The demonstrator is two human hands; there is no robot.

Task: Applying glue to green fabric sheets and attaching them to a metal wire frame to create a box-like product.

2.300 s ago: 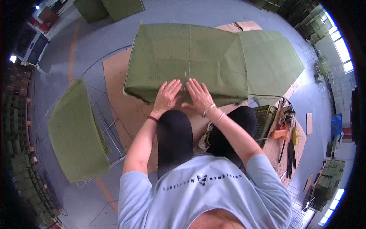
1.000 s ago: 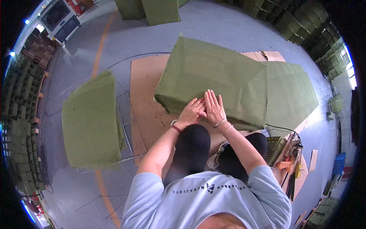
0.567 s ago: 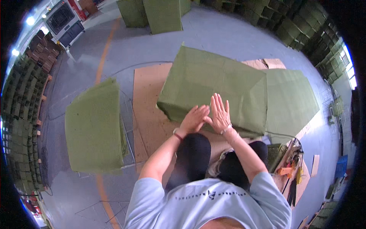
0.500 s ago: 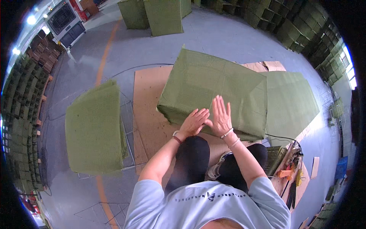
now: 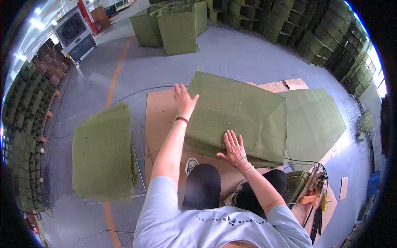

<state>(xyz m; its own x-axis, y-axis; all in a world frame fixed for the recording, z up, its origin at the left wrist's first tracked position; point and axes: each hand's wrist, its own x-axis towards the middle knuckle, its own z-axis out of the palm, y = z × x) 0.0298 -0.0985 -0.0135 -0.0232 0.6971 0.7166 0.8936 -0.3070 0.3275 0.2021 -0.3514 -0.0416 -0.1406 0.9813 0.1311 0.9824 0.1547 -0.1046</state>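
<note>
In front of my knees a box-shaped frame covered in green mesh [image 5: 248, 111] lies on flattened cardboard [image 5: 159, 109]. My right hand [image 5: 233, 149] rests on its near upper edge, palm down, fingers stretched and thumb out. Over at the box's left end, my left hand [image 5: 185, 101] is raised with fingers and thumb apart. It holds nothing; whether it touches the mesh I cannot tell. A flat green mesh sheet [image 5: 316, 120] spreads out at the box's right side.
A stack of green mesh sheets [image 5: 101, 153] lies on a wire frame at left. Tools, one with an orange handle [image 5: 307, 200], sit by my right knee. Further green mesh boxes [image 5: 178, 31] stand ahead, and stacked mesh boxes line both sides. A dark cable [image 5: 144, 89] crosses the floor.
My left hand has left its place beside the right and moved up and left to the box's left end. My right hand has settled flatter on the near edge. The view has tilted up slightly.
</note>
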